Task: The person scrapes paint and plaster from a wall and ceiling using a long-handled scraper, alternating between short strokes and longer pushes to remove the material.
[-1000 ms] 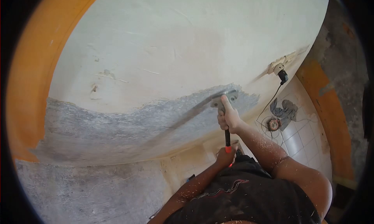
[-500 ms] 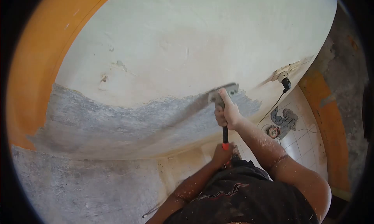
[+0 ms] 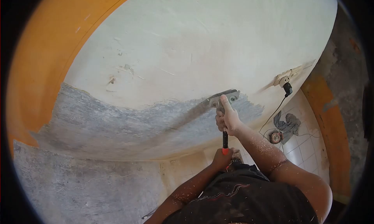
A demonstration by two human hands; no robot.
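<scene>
A long-handled scraper (image 3: 225,139) with a wide metal head, black shaft and orange-red grip is held in both hands. Just below the head, my right hand (image 3: 230,122) is wrapped round the shaft, its thumb stretched up against the head. Lower down, near my body, my left hand (image 3: 223,159) is closed round the grip. The blade's edge is at the pale painted wall (image 3: 218,40), close to the upper border of a rough grey stripped band (image 3: 128,126). Pale flakes cling to both forearms.
An outlet (image 3: 285,79) with a black plug (image 3: 288,89) sits on the wall at right. Its cord runs down to a round red-and-black device (image 3: 276,137) beside a grey cloth (image 3: 287,123) on the tiled floor (image 3: 297,149). An orange painted strip (image 3: 37,79) borders the left.
The scraper head and both hands sit slightly lower in the view, and the wall has shifted a little right and down with the camera. More thin flakes show against the wall.
</scene>
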